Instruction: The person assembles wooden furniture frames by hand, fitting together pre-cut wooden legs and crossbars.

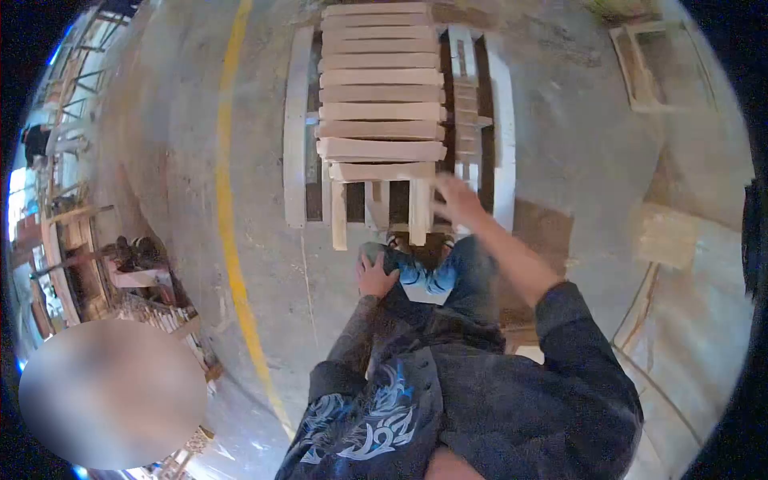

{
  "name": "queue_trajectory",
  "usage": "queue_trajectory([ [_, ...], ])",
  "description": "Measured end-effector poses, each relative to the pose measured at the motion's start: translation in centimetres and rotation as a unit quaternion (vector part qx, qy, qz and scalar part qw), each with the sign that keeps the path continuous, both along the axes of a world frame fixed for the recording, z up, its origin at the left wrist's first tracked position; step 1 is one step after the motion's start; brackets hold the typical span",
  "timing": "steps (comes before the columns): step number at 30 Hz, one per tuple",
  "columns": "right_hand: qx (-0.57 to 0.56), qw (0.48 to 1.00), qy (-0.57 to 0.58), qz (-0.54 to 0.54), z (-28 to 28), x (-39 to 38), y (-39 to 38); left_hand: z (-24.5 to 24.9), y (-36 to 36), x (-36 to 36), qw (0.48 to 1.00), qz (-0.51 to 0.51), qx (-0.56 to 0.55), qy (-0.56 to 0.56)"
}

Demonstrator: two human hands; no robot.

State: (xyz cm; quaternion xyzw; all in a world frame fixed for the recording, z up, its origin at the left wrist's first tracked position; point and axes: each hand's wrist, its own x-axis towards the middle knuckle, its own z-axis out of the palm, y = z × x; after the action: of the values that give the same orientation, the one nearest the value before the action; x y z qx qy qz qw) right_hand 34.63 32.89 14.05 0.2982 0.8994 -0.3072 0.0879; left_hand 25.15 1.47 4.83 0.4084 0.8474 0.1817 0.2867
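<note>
At eleven o'clock your left hand lies spread on your knee, holding nothing. At twelve, wooden slats form a row; handling the nearest slat seems the step. Towards one, your blurred right hand nears its end, grip unclear; next calls for steady finger placement.

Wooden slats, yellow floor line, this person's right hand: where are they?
Wooden slats [382, 111]: head view, middle of one slat.
Yellow floor line [225, 200]: head view, mid-stripe.
Right hand [462, 202]: head view, back of hand.
</note>
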Motion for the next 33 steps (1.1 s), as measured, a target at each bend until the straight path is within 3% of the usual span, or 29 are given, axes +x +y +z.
queue_trajectory([
  [2,0.109,0.99,0.087,-0.002,-5.6,-4.5,2.7,-0.6,0.9,1.2,0.99,0.053,-0.121,0.048],
  [7,0.255,0.951,0.145,0.096,-13.2,-9.8,4.7,-6.5,4.1,-2.3,0.977,0.14,-0.112,0.115],
  [9,0.233,0.953,0.17,0.088,-15.7,-9.6,5.1,-9.1,4.7,-3.2,0.96,0.164,-0.136,0.183],
  [13,0.267,0.932,0.223,0.099,-17.4,-9.2,7.5,-14.0,7.2,-4.3,0.947,0.201,-0.073,0.241],
  [19,0.264,0.925,0.258,0.093,-18.5,-7.8,6.3,-12.9,9.9,-4.2,0.95,0.187,0.069,0.24],
  [21,0.285,0.915,0.275,0.082,-18.1,-8.2,6.5,-14.8,11.1,-4.2,0.955,0.148,0.201,0.16],
  [22,0.299,0.912,0.275,0.056,-18.3,-8.0,5.7,-16.0,11.9,-4.0,0.955,0.148,0.202,0.16],
  [24,0.309,0.913,0.263,0.036,-18.6,-7.7,4.9,-17.4,14.6,-2.9,0.913,0.272,0.275,-0.128],
  [25,0.329,0.902,0.279,-0.004,-18.8,-7.5,4.0,-18.0,15.0,-1.4,0.913,0.278,0.266,-0.136],
  [27,0.355,0.884,0.3,-0.041,-18.9,-7.9,3.9,-18.1,17.2,-0.6,0.835,0.354,0.257,-0.334],
  [32,0.343,0.895,0.28,-0.049,-18.7,-7.8,3.6,-21.8,19.8,-1.0,0.773,0.398,0.268,-0.414],
  [33,0.343,0.896,0.278,-0.049,-18.8,-7.8,3.9,-25.0,20.3,-2.0,0.759,0.425,0.271,-0.412],
])
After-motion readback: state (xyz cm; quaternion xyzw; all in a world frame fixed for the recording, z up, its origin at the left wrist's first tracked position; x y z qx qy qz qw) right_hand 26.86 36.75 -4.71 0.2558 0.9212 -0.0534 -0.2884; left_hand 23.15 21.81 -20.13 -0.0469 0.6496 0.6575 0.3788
